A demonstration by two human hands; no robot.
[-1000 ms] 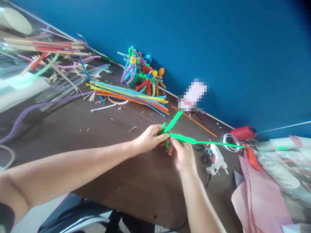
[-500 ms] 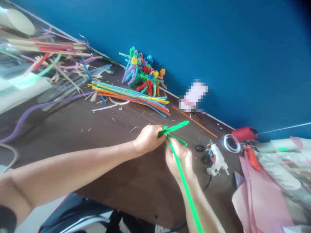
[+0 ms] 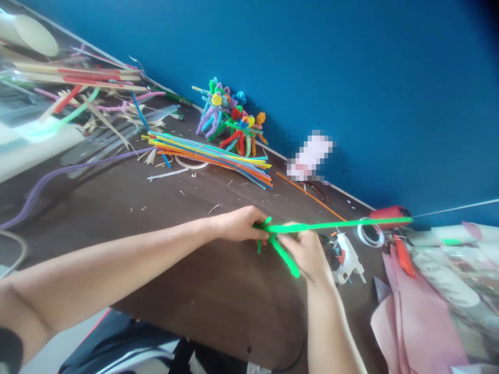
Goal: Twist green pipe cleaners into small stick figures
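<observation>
Bright green pipe cleaners are joined in a small cluster above the middle of the table. My left hand is closed around the cluster's left end, where short green stubs poke out. My right hand pinches the green stems just to the right of it, its fingertips close to the left ones. One long stem stretches right, past my right hand toward the red roll. A shorter, thicker leg slants down beneath my right fingers. The exact join is hidden between the fingers.
Beyond my hands lie a bundle of coloured pipe cleaners and several small pipe-cleaner figures by the blue wall. To the right are a white glue gun, a tape ring and pink sheets. Scraps and sticks clutter the left.
The long green stem has swung from pointing down along my right forearm to pointing right. The short leg now slants downward. Both hands stay on the pipe cleaners, slightly lower.
</observation>
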